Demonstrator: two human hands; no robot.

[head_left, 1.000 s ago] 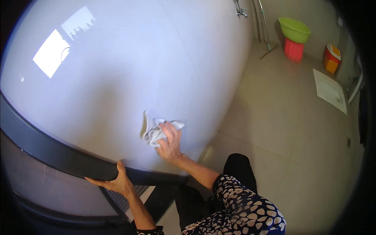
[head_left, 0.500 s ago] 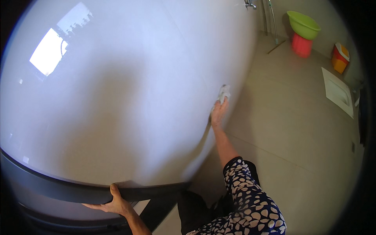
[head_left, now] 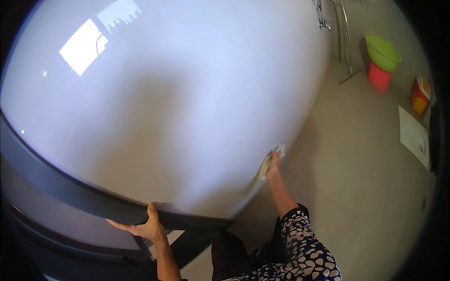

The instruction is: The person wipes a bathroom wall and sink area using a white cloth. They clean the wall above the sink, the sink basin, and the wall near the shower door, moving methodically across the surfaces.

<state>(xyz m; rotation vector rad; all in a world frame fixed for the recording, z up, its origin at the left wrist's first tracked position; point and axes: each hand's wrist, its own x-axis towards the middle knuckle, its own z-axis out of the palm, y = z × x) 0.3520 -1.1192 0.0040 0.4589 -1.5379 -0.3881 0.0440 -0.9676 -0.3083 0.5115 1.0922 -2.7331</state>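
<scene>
A large glossy white surface [head_left: 211,117] fills the left and middle of the view, with a dark rim [head_left: 112,201] along its near edge. My left hand [head_left: 149,227] grips that rim, thumb up on the white side and fingers stretched along the dark part. Farther right, my right hand [head_left: 273,166] holds a pale, crumpled cloth [head_left: 265,167] against the white surface, close to its right edge. Part of the cloth is hidden by the hand.
Grey-beige floor [head_left: 347,154] spreads to the right. At the far wall are a tap [head_left: 324,24], a floor squeegee [head_left: 349,77], a green basin [head_left: 383,54] on a red stool [head_left: 379,77], and an orange bin [head_left: 421,96]. A white squat toilet [head_left: 413,136] lies at the right.
My right hand and the cloth have moved nearer along the surface's right edge. My left hand still grips the rim. The whole view has shifted, the background sitting lower and farther right.
</scene>
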